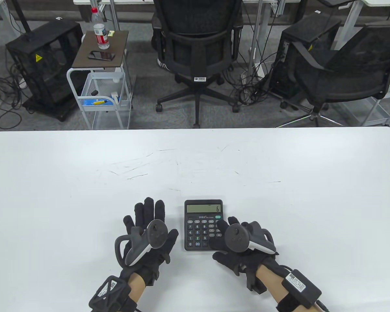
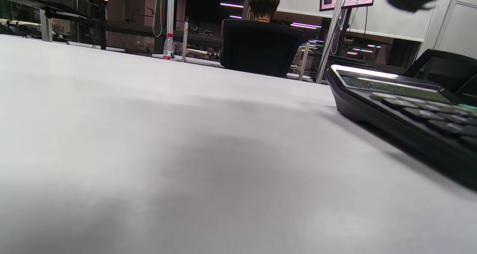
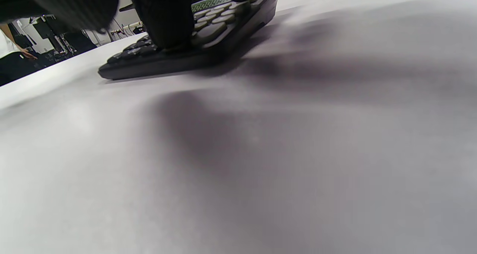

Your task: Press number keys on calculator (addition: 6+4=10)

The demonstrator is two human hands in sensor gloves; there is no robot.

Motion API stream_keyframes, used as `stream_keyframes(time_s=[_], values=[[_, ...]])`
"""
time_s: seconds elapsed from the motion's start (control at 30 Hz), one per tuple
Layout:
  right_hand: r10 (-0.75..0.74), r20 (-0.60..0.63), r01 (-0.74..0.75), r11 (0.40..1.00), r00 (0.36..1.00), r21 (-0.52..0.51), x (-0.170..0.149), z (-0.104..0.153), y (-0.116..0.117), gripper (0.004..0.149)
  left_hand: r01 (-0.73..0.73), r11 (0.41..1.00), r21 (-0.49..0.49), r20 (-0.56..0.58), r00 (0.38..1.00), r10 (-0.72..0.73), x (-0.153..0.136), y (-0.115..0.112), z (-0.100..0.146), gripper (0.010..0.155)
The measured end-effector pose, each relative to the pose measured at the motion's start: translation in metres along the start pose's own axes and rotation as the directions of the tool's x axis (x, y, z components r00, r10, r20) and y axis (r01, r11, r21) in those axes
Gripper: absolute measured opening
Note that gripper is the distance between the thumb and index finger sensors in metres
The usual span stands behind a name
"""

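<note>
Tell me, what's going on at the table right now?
Left hand flat on table, idle. Right hand over calculator right-side keys. Display reads 6. Nothing blocking.

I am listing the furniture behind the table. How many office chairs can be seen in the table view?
2. One black office chair stands behind the table's middle, its back toward the camera. The second office chair stands at the far right. Others may be hidden outside the frame.

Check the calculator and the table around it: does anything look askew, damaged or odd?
Nothing serious. The calculator lies flat and square on the white table, its display showing 6. The right hand covers its right-hand keys; the left hand rests beside it. The tabletop carries only faint scuff marks.
</note>
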State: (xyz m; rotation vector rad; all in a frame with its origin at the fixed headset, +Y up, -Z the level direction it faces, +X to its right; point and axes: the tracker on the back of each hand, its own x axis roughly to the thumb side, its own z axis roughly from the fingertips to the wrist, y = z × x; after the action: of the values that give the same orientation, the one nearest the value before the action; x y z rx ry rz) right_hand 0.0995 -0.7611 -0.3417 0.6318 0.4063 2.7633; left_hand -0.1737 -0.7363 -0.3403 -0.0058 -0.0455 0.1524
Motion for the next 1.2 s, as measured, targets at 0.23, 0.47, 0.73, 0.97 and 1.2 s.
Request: stream_keyframes(time_s=[0.23, 0.47, 0.73, 0.97, 1.2], values=[[-0.027, -0.002, 0.027, 1.000, 1.000, 0.005, -0.002, -0.002, 0.000, 0.056, 0.002, 1.000, -0.001, -0.002, 1.000, -0.002, 0.000, 0.000, 0.000, 0.090], [-0.036, 0.015, 0.037, 0.999, 0.999, -0.021, -0.001, 0.001, -0.005, 0.061, 0.005, 1.000, -0.008, -0.002, 1.000, -0.005, 0.000, 0.000, 0.000, 0.090], [0.031, -0.012, -0.032, 0.995, 0.999, -0.099, 0.010, -0.004, -0.003, 0.069, 0.004, 1.000, -0.019, -0.003, 1.000, -0.004, 0.001, 0.000, 0.001, 0.090], [0.145, -0.009, -0.145, 0.988, 0.989, -0.047, 0.042, -0.022, 0.006, 0.073, 0.007, 1.000, -0.029, 0.000, 1.000, -0.007, 0.003, -0.001, 0.000, 0.090], [0.148, -0.014, -0.149, 0.989, 0.989, -0.023, 0.051, -0.034, 0.012, 0.074, 0.007, 0.999, -0.040, -0.002, 1.000, -0.007, 0.003, -0.001, 0.001, 0.090]])
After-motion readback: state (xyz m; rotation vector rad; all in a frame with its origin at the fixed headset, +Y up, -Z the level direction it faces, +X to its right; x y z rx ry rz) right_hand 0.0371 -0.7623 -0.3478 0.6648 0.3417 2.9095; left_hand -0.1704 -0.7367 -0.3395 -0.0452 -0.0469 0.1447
